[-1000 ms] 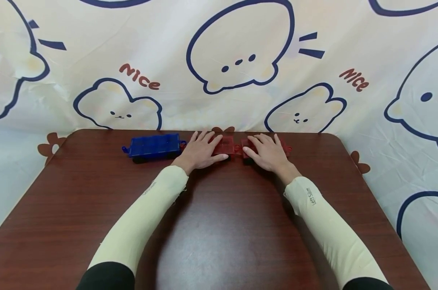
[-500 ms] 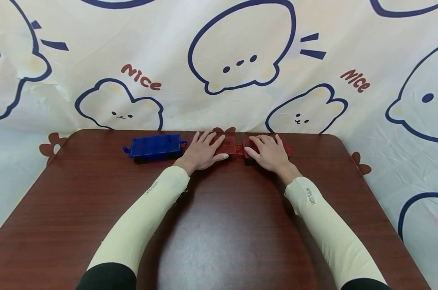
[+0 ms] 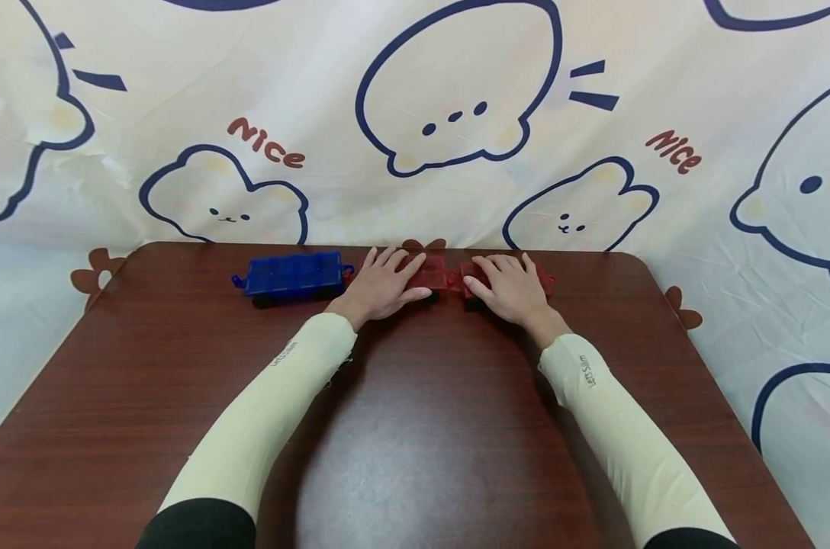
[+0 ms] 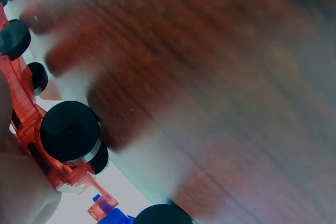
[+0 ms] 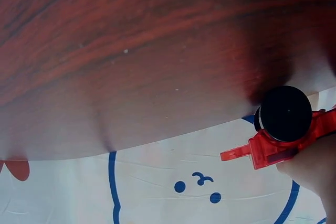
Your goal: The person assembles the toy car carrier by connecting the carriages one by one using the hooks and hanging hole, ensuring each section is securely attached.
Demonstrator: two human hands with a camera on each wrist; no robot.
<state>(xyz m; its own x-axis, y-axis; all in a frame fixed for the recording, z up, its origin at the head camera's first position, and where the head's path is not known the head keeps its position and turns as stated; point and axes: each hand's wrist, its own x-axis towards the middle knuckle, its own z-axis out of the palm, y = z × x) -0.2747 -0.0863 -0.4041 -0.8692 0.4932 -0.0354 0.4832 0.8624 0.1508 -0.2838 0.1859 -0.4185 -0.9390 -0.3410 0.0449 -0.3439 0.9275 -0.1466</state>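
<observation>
In the head view, a blue toy train car [image 3: 294,276] stands at the table's far side with black wheels. To its right come a red see-through toy train car [image 3: 429,273] and a second red toy train car [image 3: 542,280], lined up end to end. My left hand [image 3: 376,288] holds the middle red car from above, fingers over its far side, thumb along its near side. My right hand [image 3: 514,290] holds the right red car from above. The left wrist view shows a red coupling [image 4: 103,205] overlapping a blue one. A red coupling [image 5: 236,153] sticks out freely in the right wrist view.
The dark brown wooden table [image 3: 415,427] has rounded far corners. A pale cloth [image 3: 415,206] with blue-outlined cartoon figures hangs right behind its far edge and along both sides.
Both hands and all the train cars stay in the same places. The whole head view has shifted very slightly.
</observation>
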